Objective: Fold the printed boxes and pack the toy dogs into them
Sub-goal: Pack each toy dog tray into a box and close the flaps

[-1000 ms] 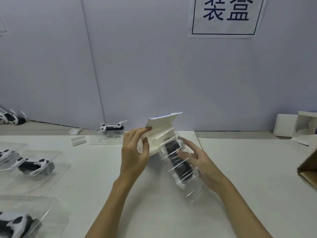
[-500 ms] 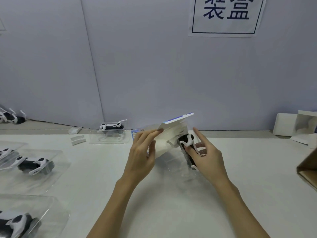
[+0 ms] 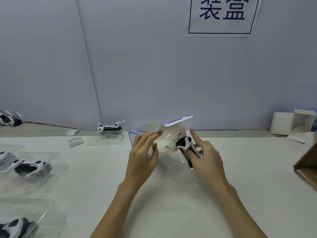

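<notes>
At the centre of the frame the left hand [image 3: 143, 157] holds the printed box [image 3: 137, 134] by its open mouth, thumb and fingers curled round the edge and lifting the white flap [image 3: 173, 125]. Just right of it the right hand [image 3: 205, 157] grips a toy dog [image 3: 186, 145] in its clear plastic blister, index finger straight, the others curled round the pack, whose front end sits at the box opening.

The likely trouble: the blister's wide rim could catch on the flap or the box wall and buckle the card, or the slippery plastic could twist in the grip and jam crooked.

More toy dogs in clear trays [image 3: 32, 166] lie at the left edge and one at upper centre-left [image 3: 109, 128]; folded white boxes [image 3: 291, 127] stand at the right.
</notes>
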`<state>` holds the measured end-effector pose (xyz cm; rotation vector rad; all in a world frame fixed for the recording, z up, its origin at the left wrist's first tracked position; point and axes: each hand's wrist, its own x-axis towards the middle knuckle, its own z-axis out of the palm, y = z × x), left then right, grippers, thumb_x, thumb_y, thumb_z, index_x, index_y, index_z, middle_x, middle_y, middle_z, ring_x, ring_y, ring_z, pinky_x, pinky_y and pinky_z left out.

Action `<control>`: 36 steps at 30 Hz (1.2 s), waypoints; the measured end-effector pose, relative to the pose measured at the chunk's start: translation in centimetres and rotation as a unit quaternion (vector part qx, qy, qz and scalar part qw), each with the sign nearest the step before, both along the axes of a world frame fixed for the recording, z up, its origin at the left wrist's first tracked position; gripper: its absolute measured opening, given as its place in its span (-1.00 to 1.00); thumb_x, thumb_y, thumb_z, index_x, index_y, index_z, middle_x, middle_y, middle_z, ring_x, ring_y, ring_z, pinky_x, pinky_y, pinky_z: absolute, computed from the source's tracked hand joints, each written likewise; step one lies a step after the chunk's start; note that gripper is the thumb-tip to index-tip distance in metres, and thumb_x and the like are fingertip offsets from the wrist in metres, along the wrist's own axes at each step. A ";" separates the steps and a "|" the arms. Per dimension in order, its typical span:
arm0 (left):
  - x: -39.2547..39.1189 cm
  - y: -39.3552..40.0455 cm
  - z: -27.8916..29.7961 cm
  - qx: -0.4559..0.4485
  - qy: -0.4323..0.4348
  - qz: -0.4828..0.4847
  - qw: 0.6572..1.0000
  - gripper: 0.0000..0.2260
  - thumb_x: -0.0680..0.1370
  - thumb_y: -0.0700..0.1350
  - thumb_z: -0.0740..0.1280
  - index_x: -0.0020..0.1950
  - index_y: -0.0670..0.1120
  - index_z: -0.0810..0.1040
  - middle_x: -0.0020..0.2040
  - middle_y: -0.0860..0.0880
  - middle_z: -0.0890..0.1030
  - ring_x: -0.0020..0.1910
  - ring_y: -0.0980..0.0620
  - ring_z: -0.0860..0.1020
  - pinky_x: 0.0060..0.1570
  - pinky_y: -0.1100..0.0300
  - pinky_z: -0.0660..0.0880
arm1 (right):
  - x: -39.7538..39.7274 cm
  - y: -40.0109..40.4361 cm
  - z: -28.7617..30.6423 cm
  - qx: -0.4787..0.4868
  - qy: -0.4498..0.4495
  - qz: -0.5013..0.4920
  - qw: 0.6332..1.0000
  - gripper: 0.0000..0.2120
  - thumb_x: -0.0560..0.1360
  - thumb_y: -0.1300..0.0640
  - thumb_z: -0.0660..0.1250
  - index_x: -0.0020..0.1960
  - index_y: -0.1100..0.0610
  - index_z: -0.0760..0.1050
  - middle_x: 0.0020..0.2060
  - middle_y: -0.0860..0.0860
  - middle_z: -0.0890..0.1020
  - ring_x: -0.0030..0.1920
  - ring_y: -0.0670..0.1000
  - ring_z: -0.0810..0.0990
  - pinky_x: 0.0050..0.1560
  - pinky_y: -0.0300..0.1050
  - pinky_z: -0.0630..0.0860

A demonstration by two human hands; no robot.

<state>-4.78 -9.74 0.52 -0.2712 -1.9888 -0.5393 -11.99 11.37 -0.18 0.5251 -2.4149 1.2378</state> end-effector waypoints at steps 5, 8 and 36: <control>0.0 0.5 -0.1 -0.021 0.008 0.001 1.000 -0.58 0.51 -0.43 0.42 0.35 -0.18 0.61 0.27 -0.01 0.64 0.22 -0.07 0.57 0.29 0.14 0.50 | 0.0 0.2 -0.1 0.015 0.006 -0.009 1.000 -0.40 0.56 -0.24 0.38 0.53 -0.44 0.22 0.01 -0.16 0.53 -0.05 -0.13 0.57 -0.15 -0.17 0.44; 0.1 0.5 0.0 -0.005 0.017 -0.003 1.000 -0.60 0.53 -0.42 0.41 0.35 -0.19 0.62 0.27 0.00 0.64 0.24 -0.06 0.56 0.31 0.18 0.49 | 0.2 0.1 0.0 0.013 0.008 -0.007 1.000 -0.38 0.55 -0.24 0.40 0.52 -0.44 0.22 0.02 -0.17 0.54 -0.06 -0.15 0.57 -0.10 -0.11 0.51; 0.1 3.9 -2.2 -0.023 -0.195 -0.109 0.974 -0.16 0.43 0.27 0.54 0.55 -0.09 0.32 0.46 0.15 0.33 0.48 0.07 0.21 0.48 0.26 0.25 | -0.3 0.6 1.6 -0.469 -0.104 -0.020 0.877 -0.67 0.54 0.45 0.22 0.02 0.07 0.60 0.00 0.02 0.66 0.14 0.04 0.68 0.05 -0.24 0.58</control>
